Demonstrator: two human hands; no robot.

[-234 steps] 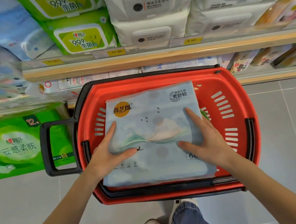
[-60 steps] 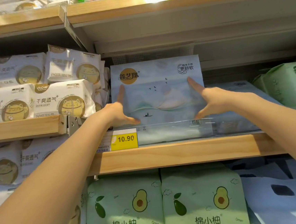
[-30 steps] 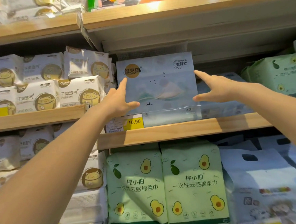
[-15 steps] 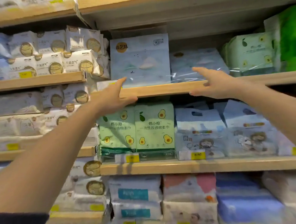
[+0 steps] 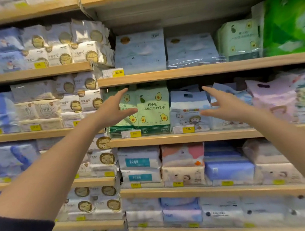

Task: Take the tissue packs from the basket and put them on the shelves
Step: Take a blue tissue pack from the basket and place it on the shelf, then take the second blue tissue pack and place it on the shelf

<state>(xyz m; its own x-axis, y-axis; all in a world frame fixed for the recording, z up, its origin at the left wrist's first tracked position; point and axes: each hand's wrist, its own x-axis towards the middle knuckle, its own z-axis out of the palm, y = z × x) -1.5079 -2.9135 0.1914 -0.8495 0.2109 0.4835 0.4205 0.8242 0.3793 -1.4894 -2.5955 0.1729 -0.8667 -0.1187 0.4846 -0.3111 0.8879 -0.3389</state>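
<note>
The pale blue tissue pack [image 5: 140,51] stands upright on the upper wooden shelf [image 5: 207,70], above a yellow 10.90 price tag. Both hands hang in the air one shelf lower, clear of the pack. My left hand [image 5: 115,110] has its fingers spread and holds nothing. My right hand [image 5: 225,104] is likewise empty with fingers apart. The basket is out of view.
A similar blue pack [image 5: 191,49] lies to the right of the placed one, then green avocado-print packs [image 5: 239,39]. Behind my hands are avocado-print packs [image 5: 152,108] and blue handled bags [image 5: 188,110]. Shelves full of tissue packs fill the wall left and below.
My hands have let go of the blue pack, which stays on the upper shelf, and dropped back to the level of the shelf below. The view has pulled away from the shelves.
</note>
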